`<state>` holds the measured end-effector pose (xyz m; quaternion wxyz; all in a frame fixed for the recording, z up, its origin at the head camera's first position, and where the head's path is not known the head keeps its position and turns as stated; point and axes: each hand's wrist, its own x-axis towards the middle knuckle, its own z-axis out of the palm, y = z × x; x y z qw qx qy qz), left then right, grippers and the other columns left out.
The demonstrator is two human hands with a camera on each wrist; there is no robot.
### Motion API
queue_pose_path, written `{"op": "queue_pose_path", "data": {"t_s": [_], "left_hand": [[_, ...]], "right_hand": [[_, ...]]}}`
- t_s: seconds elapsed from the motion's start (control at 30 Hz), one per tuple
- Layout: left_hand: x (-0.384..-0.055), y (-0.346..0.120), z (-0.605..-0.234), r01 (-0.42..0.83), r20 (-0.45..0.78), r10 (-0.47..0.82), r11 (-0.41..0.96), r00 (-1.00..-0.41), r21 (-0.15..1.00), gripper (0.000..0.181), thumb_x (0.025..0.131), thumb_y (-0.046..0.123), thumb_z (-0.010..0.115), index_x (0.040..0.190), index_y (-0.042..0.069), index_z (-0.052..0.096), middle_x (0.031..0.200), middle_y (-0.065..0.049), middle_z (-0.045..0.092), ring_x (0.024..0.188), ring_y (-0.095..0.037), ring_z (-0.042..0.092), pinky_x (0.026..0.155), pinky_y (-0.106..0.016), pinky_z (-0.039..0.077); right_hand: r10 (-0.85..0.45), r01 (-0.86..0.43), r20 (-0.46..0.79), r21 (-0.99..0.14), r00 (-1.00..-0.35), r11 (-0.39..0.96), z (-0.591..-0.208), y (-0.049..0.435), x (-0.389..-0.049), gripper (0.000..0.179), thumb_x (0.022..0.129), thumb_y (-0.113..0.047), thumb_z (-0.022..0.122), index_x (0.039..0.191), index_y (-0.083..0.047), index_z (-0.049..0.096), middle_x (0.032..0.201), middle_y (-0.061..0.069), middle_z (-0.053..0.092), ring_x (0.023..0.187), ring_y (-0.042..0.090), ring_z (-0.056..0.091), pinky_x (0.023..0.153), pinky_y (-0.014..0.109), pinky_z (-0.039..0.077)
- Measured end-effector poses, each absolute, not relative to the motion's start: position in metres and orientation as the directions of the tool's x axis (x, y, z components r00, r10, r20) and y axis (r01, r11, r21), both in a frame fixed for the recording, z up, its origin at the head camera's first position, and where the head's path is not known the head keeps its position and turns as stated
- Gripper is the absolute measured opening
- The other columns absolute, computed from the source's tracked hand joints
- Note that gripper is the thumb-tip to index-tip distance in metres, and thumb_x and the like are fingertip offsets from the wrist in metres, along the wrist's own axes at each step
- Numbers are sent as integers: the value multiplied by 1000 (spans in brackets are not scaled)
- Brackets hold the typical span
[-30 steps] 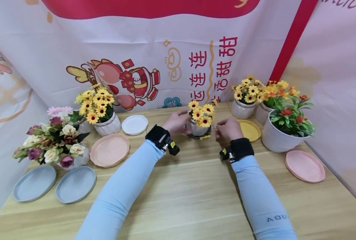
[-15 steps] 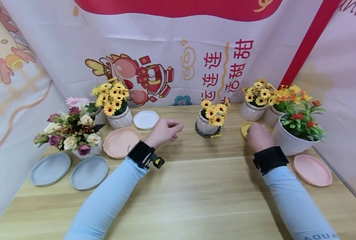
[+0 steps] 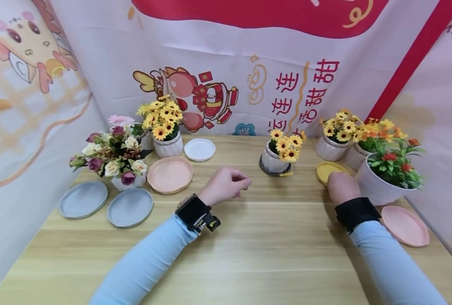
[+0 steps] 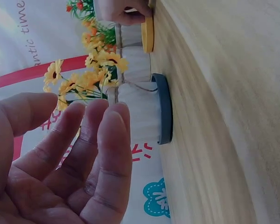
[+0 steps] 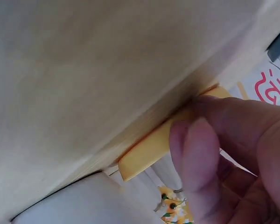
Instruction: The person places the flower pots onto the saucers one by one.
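My right hand (image 3: 344,187) is at the near rim of a small yellow saucer (image 3: 323,170), its curled fingers and thumb pinching the edge. The right wrist view shows the saucer's side (image 5: 149,151) low on the table, partly covered by the fingers. My left hand (image 3: 224,185) hovers over the table, loosely bent and holding nothing; its palm and apart fingertips (image 4: 113,122) fill the left wrist view. Beyond it, a whitish pot of yellow daisies (image 3: 274,160) stands upright on a dark saucer (image 3: 264,167), touched by neither hand.
On the left are a rose pot (image 3: 128,183), a daisy pot (image 3: 168,146), two grey-blue saucers (image 3: 130,207), a peach saucer (image 3: 170,174) and a white saucer (image 3: 200,149). Several flowerpots, including a large white pot (image 3: 378,182), and a pink saucer (image 3: 406,225) stand right.
My left hand has let go of the daisy pot and drawn back towards me. My right hand has moved right from beside that pot to the yellow saucer. The head view has shifted.
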<state>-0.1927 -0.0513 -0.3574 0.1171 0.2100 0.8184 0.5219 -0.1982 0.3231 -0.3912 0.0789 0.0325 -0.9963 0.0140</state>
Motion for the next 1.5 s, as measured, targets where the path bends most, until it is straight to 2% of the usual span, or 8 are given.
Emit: {"op": "queue_pose_path", "data": {"t_s": [0.23, 0.53, 0.63, 0.77, 0.87, 1.03, 1.27, 1.5], "left_hand": [[-194, -42, -355, 234, 26, 487, 371, -873, 899, 18, 97, 20, 66, 99, 4, 75, 84, -4, 70, 64, -17, 66, 58, -26, 59], [-192, -45, -355, 238, 20, 490, 386, -872, 891, 17, 97, 20, 65, 97, 5, 75, 84, -4, 71, 65, -18, 67, 59, -27, 60], [-193, -48, -354, 223, 4, 484, 395, -875, 891, 18, 97, 21, 65, 97, 5, 75, 85, -5, 71, 65, -17, 67, 60, -27, 60], [-195, -53, -355, 190, -24, 472, 401, -881, 896, 19, 97, 24, 66, 96, 7, 76, 85, -4, 71, 66, -18, 68, 61, -28, 61], [-198, -58, -356, 159, -51, 462, 404, -885, 901, 21, 97, 24, 65, 99, 6, 75, 86, -3, 72, 68, -19, 69, 62, -29, 61], [-204, -66, -355, 121, -84, 439, 419, -894, 900, 25, 98, 24, 63, 107, 3, 74, 90, -6, 72, 70, -20, 69, 64, -29, 62], [-219, -83, -359, 72, -96, 362, 424, -927, 903, 30, 98, 24, 64, 112, -1, 72, 89, -8, 73, 69, -20, 70, 64, -29, 62], [-235, -98, -362, 13, -112, 286, 403, -952, 915, 29, 98, 23, 64, 111, -1, 72, 88, -10, 73, 67, -21, 70, 63, -30, 62]], "right_hand": [[-104, -109, 164, -25, -981, 994, -390, 333, -192, 15, 80, 15, 57, 72, 5, 65, 64, 18, 59, 60, 38, 58, 52, 58, 50], [-147, -159, 124, -94, -981, 983, -366, 314, -173, 27, 81, 17, 56, 80, -2, 75, 70, 9, 65, 60, 23, 54, 55, 40, 48], [-254, -271, 179, -82, -951, 959, -360, 298, -160, 28, 77, 19, 57, 75, -4, 73, 72, 9, 66, 63, 23, 57, 54, 41, 50], [-386, -409, 233, -61, -893, 910, -358, 271, -143, 26, 75, 17, 59, 66, -7, 67, 67, 4, 61, 61, 19, 54, 51, 39, 48], [-433, -457, 234, -58, -871, 888, -358, 246, -129, 27, 75, 15, 62, 66, -9, 66, 65, 0, 57, 60, 16, 53, 49, 35, 48], [-503, -523, 248, -17, -828, 852, -359, 204, -112, 24, 75, 15, 69, 70, -8, 70, 66, 3, 57, 58, 17, 58, 46, 31, 50], [-582, -603, 295, 22, -758, 797, -369, 155, -124, 23, 77, 13, 69, 67, -8, 68, 65, 4, 55, 55, 18, 58, 41, 31, 49], [-603, -614, 266, 53, -752, 788, -372, 119, -161, 24, 79, 14, 66, 73, -8, 71, 70, 5, 60, 60, 18, 60, 46, 32, 52]]}}
